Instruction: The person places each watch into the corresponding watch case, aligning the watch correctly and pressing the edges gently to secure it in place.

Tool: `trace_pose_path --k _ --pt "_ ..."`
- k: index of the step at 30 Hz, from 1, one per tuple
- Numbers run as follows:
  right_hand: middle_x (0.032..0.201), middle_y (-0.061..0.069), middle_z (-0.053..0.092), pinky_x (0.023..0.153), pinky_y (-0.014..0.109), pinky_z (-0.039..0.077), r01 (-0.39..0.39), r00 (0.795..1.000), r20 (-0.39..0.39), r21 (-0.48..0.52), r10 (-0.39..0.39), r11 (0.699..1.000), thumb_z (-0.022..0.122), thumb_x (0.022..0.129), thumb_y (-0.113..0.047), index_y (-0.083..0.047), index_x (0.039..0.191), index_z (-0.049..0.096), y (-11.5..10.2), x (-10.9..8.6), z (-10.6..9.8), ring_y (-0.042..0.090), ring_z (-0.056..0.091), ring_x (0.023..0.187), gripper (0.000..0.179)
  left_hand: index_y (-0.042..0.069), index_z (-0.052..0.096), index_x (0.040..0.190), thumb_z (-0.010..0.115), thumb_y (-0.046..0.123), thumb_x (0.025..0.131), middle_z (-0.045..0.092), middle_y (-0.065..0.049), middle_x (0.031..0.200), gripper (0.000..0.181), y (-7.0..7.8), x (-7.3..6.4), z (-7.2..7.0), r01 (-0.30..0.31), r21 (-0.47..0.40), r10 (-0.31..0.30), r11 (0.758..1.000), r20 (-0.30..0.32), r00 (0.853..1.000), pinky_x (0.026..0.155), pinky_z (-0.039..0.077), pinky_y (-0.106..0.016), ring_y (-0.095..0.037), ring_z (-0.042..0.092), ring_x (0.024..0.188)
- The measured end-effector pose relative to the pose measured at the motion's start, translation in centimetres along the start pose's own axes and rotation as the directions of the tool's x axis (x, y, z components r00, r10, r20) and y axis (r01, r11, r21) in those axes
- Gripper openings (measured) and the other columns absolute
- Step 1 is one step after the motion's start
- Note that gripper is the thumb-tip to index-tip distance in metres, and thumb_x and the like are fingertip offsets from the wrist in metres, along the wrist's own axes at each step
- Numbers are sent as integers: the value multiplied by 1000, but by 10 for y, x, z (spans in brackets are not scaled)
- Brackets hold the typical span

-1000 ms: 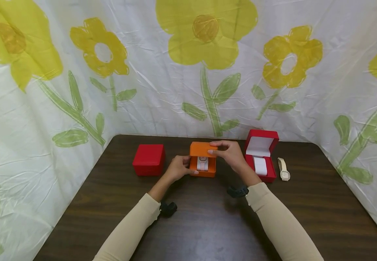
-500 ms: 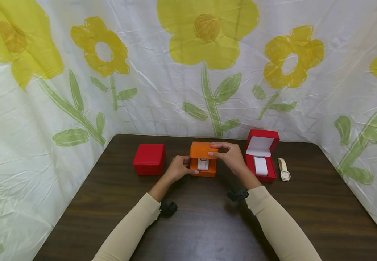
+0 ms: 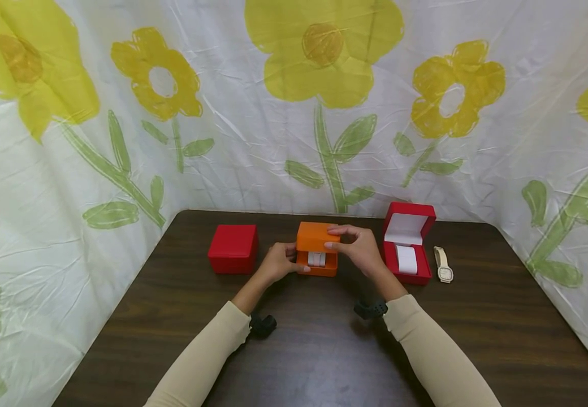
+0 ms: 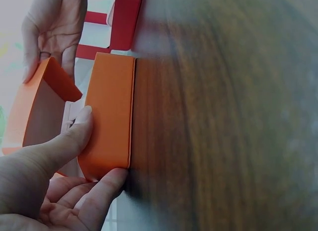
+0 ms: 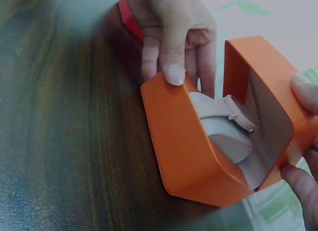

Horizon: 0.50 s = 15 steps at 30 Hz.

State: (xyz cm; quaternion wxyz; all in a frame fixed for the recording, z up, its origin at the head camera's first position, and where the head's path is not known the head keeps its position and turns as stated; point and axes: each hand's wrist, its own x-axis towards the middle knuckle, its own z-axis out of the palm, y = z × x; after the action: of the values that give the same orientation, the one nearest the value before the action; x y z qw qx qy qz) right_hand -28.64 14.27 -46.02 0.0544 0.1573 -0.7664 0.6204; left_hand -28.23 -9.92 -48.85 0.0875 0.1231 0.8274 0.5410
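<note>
An orange watch box [image 3: 317, 271] stands on the table at the back middle, its lid [image 3: 317, 237] tilted partly down over the base. Inside, a watch with a pale pink strap [image 5: 217, 110] is wrapped round a white cushion [image 5: 228, 136]. My left hand [image 3: 277, 261] grips the base at its left front corner, thumb on the front wall and fingers round the side. With thumb and fingers my right hand [image 3: 360, 247] pinches the lid's right side. The watch's face is mostly hidden under the lid in the head view.
A closed red box [image 3: 233, 249] sits to the left. On the right, an open red watch box [image 3: 409, 243] shows a bare white cushion, and a cream-strapped watch [image 3: 443, 264] lies beside it. A flowered curtain [image 3: 253, 164] hangs behind the table's back edge.
My right hand has lowered the orange lid a little, so it now covers the watch's face in the head view. The left hand has stayed at the base.
</note>
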Motion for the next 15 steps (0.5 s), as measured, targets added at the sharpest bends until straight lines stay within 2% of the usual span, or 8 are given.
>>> trace_pose_path --k 7,15 --pt "118 4 74 95 31 56 -10 1000 -9 -16 10 1000 89 80 -19 -11 106 80 2 -5 1 20 64 118 29 -1 54 144 89 14 79 58 -17 142 76 3 -2 -1 29 15 -29 999 -7 1000 104 49 -45 -35 57 129" --pt "120 7 73 99 41 54 -16 1000 -1 -25 16 1000 89 80 -17 -8 107 80 4 -11 4 25 64 120 30 -2 54 144 89 12 79 60 -16 140 75 3 -2 -1 22 2 -22 1000 2 1000 104 50 -43 -33 58 129"
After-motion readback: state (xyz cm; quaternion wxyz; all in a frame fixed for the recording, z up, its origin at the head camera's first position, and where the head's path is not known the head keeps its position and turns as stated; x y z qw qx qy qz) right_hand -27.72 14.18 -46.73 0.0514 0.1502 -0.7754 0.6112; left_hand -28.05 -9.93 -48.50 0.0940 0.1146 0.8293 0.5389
